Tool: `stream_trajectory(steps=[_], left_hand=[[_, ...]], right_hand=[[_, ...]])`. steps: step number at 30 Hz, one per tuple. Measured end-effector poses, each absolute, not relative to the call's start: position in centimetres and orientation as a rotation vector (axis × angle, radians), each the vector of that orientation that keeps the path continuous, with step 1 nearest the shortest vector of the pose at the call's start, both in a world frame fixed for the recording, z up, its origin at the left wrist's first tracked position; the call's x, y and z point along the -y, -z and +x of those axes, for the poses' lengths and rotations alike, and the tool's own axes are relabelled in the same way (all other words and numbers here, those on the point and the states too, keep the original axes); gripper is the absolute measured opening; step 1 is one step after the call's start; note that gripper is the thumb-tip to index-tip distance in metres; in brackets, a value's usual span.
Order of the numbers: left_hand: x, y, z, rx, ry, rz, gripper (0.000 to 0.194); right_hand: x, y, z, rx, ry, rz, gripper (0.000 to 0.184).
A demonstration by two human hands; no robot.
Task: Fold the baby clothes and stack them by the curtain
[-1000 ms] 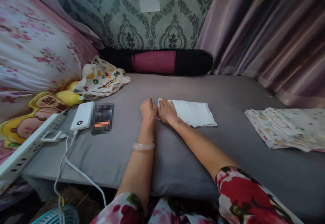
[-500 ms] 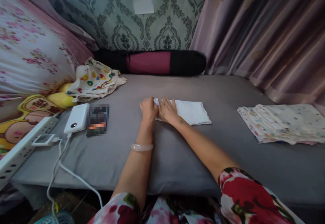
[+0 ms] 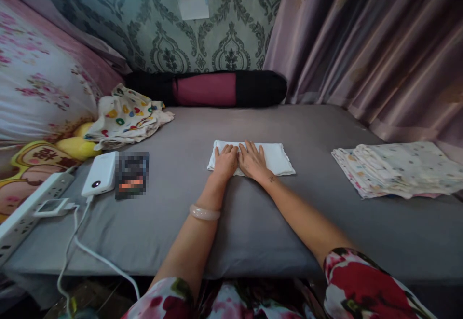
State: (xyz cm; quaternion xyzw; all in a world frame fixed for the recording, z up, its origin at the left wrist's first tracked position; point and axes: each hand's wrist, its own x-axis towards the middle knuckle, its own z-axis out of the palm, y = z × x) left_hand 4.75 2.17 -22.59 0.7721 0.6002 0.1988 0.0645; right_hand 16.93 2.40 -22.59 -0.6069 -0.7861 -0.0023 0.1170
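Observation:
A white folded cloth (image 3: 278,159) lies flat on the grey sheet, its long side running left to right. My left hand (image 3: 226,160) rests on the cloth left of its middle, fingers laid out over it. Close beside it, my right hand (image 3: 252,159) presses down with its fingers spread on top of the cloth. Parts of the cloth under both palms are hidden. A pale bangle (image 3: 204,212) circles my left wrist.
At the right lies a stack of folded patterned cloths (image 3: 401,169). On the left are a rumpled printed cloth (image 3: 126,118), a white power bank (image 3: 100,174), a power strip (image 3: 32,213) and cables. A black and maroon roll (image 3: 206,89) lies along the wall.
My left hand has gone from a closed grip at the cloth's left edge to lying flat on it. The cloth's left part now shows, spread out. The view has shifted slightly.

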Motion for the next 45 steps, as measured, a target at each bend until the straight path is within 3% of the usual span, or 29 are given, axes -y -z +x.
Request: stream_trajectory(steps=[28, 38, 45], left_hand=[[-1.6, 22.8, 4.7, -1.811, -0.433, 2.399, 0.053], [-1.3, 22.2, 4.7, -1.778, -0.287, 2.435, 0.084], [-1.6, 22.7, 4.5, -1.747, -0.305, 2.416, 0.092]], right_hand=[[-2.3, 22.2, 18.9, 2.100, -0.093, -1.958, 0.051], [-1.6, 21.9, 22.4, 2.244, -0.036, -1.928, 0.056], [-1.6, 22.6, 22.5, 2.240, -0.027, -1.935, 0.055]])
